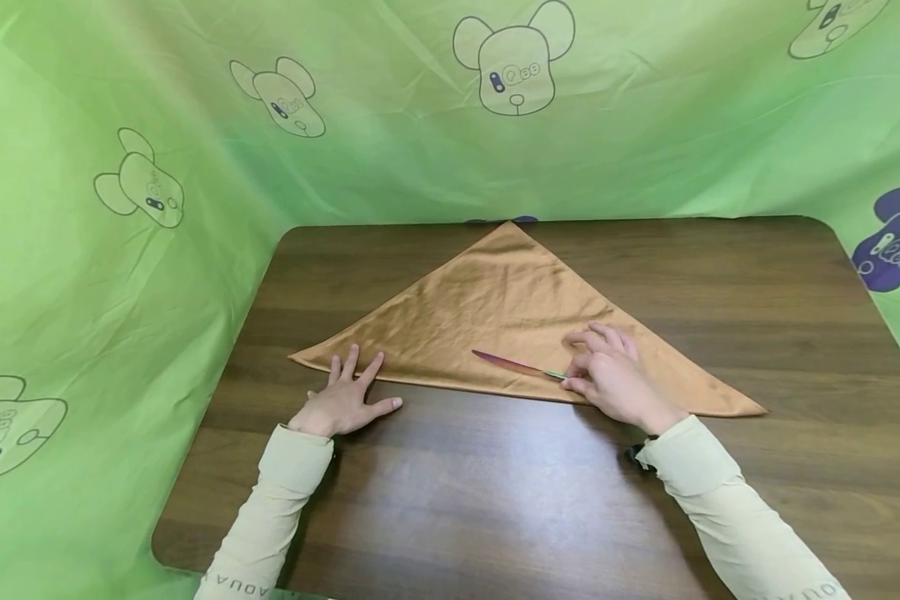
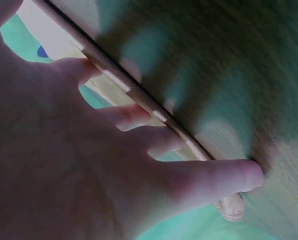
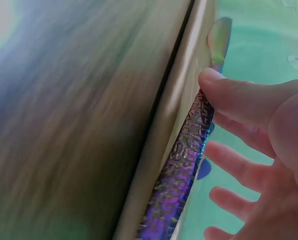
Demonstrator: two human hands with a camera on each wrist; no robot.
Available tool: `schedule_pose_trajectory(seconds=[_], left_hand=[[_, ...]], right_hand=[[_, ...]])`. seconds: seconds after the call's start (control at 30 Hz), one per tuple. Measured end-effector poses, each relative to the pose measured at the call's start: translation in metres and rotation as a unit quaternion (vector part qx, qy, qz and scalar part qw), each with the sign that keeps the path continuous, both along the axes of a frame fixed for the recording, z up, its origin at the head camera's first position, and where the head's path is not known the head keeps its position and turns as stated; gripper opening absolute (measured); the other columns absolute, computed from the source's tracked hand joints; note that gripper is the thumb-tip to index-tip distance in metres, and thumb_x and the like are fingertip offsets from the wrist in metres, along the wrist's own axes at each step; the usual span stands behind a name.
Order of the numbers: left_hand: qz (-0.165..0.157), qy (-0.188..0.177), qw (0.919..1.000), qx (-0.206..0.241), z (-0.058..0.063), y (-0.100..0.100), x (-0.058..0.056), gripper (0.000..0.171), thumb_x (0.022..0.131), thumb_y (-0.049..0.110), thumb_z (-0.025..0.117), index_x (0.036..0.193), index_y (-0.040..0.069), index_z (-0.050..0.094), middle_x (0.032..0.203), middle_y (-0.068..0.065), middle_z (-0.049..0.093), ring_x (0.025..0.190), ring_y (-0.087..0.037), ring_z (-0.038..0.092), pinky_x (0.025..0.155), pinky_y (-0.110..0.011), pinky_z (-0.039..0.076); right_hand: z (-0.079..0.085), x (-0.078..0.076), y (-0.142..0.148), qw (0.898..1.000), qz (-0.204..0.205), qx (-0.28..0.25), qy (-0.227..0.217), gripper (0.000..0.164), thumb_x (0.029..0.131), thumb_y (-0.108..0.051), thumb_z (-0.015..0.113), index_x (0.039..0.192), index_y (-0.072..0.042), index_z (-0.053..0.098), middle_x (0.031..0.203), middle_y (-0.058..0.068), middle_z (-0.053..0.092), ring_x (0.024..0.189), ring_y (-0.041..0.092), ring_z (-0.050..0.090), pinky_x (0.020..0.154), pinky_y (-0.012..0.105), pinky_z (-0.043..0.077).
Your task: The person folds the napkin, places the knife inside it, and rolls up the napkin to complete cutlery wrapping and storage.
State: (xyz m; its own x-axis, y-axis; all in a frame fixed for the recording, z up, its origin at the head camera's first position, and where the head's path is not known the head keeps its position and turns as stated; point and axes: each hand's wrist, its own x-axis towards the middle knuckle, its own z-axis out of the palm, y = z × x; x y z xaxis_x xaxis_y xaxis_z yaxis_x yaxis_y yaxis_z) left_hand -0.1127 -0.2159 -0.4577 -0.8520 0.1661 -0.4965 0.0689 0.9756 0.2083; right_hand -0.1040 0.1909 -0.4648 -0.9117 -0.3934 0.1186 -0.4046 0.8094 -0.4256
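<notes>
A satiny copper-brown cloth [image 1: 487,308], folded to a triangle, lies with its long side toward me and its apex at the back. Over its near part, my right hand [image 1: 611,379] pinches a rainbow-coloured table knife [image 1: 506,362] between thumb and forefinger. The blade points left; in the right wrist view the textured purple handle [image 3: 181,160] runs past the thumb, the other fingers off it. My left hand [image 1: 345,400] rests with fingers spread across the cloth's near edge by its left corner. Its thumb [image 2: 213,180] extends past that edge over the table.
The cloth lies on a dark wood-grain table [image 1: 480,483] with rounded corners. Green fabric [image 1: 390,150] printed with bear heads hangs behind and along both sides. Bare wood shows in front of the cloth and to its right.
</notes>
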Motion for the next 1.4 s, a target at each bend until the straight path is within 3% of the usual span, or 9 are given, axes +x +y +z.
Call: schedule_pose_trajectory(seconds=[0.43,0.83,1.4], left_hand=[[-0.001,0.001,1.0,-0.001,-0.003,0.001,-0.001,0.092,0.085,0.076,0.043,0.156,0.031,0.007,0.162,-0.013,-0.014,0.147,-0.045,-0.007,0.09,-0.085,0.021],[0.0,0.003,1.0,0.0,0.0,0.002,-0.002,0.091,0.086,0.075,0.044,0.156,0.031,0.006,0.162,-0.013,-0.015,0.147,-0.045,-0.008,0.089,-0.086,0.02],[0.002,0.005,1.0,-0.003,-0.002,0.001,0.0,0.09,0.086,0.074,0.045,0.156,0.032,0.006,0.162,-0.012,-0.015,0.147,-0.045,-0.009,0.089,-0.086,0.02]], right_hand=[[-0.003,-0.004,-0.032,0.999,0.014,-0.003,-0.031,0.011,0.08,-0.021,0.077,0.073,-0.02,0.069,0.141,0.015,0.051,0.138,0.046,0.027,0.109,0.065,0.013],[-0.004,-0.005,-0.044,0.997,0.021,-0.012,-0.068,0.012,0.084,-0.022,0.073,0.074,-0.021,0.067,0.149,0.02,0.042,0.141,0.049,0.021,0.11,0.067,0.01],[-0.006,-0.004,-0.058,0.998,0.022,-0.015,-0.052,0.01,0.085,-0.021,0.072,0.076,-0.021,0.068,0.148,0.02,0.043,0.141,0.048,0.023,0.109,0.068,0.011]])
